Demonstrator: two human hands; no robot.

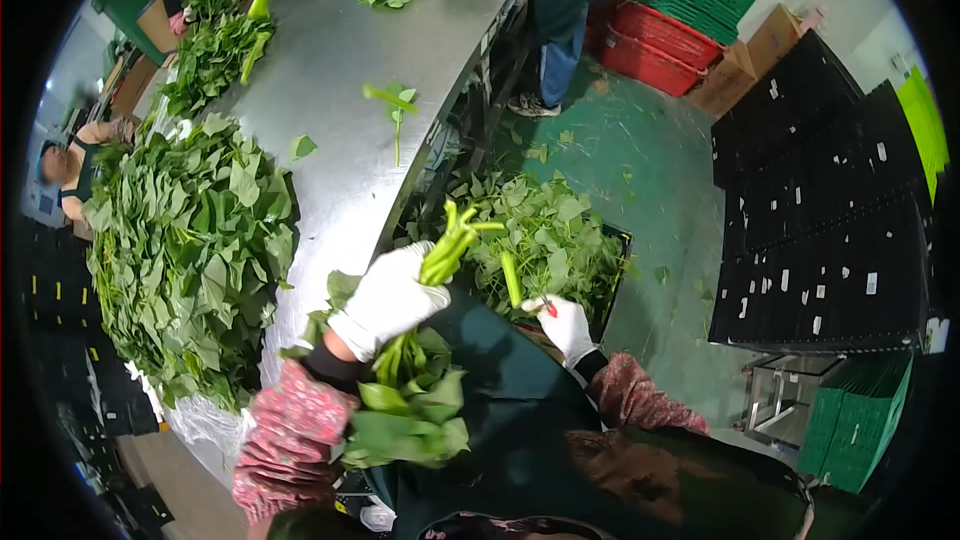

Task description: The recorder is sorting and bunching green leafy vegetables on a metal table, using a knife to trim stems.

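My left hand (pixel 395 295), in a white glove, is closed round a bunch of leafy greens (pixel 412 410). The cut stems (pixel 455 245) stick up past the thumb, and the leaves hang below the wrist. To the right, my right hand (pixel 568 328), gloved too, has its fingers pinched together on a small red object (pixel 551 310) whose full shape is hidden. Just beyond those fingertips shows a bright green strip (pixel 511 278); I cannot tell whether the hand holds it. Both hands are above my dark apron (pixel 500 370).
A large heap of greens (pixel 190 250) covers the left of the metal table (pixel 340 60). A crate of leaves (pixel 545 240) stands beyond my right hand. Black crates (pixel 820 210) are stacked at right, red crates (pixel 655 45) farther back. Co-workers stand near the table.
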